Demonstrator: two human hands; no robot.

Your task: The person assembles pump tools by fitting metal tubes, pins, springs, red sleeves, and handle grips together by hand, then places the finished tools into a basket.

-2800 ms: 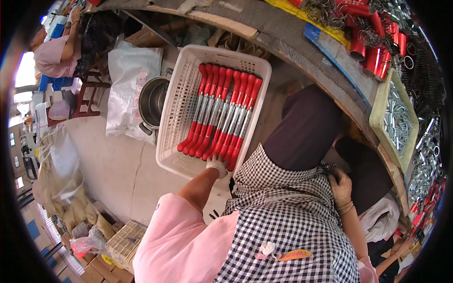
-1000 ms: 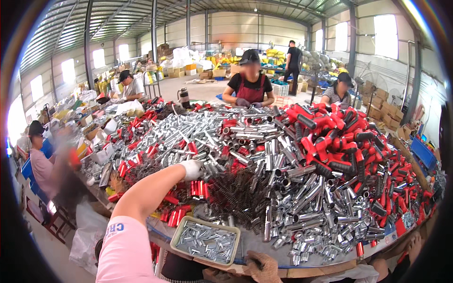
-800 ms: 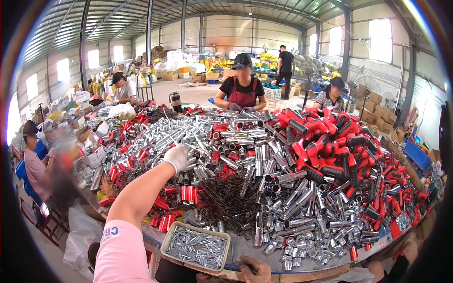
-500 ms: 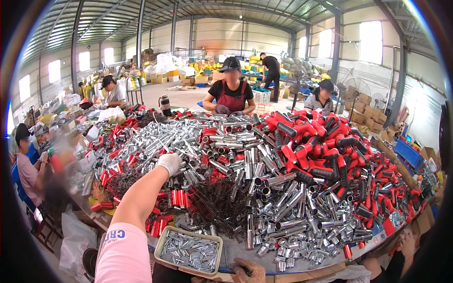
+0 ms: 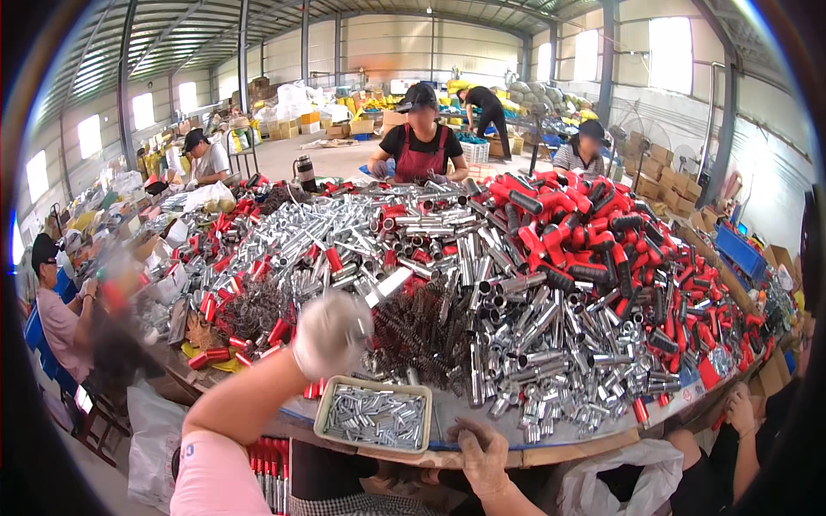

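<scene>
My left hand (image 5: 331, 337), in a white glove and smeared by motion, is above the near side of the heap. A bright silver metal tube (image 5: 389, 286) sticks out from its fingers. Just below the glove stands a cream tray (image 5: 322, 421) full of small silver pins. Dark coil springs (image 5: 415, 331) lie heaped beside the hand. My right hand (image 5: 482, 456) rests at the table's front edge, right of the tray, its fingers bent but apart and nothing visible in them.
Chromed tubes and sockets (image 5: 538, 344) cover the table's middle. Red and black handles (image 5: 594, 232) pile up at the right; red sleeves (image 5: 208, 357) lie at the left. A co-worker in a red apron (image 5: 420, 155) sits across. Another person's hand (image 5: 738, 411) is at the lower right.
My left hand has drawn back from the pile toward me, with a metal tube in it. My right hand has come up onto the table edge. The view has shifted slightly.
</scene>
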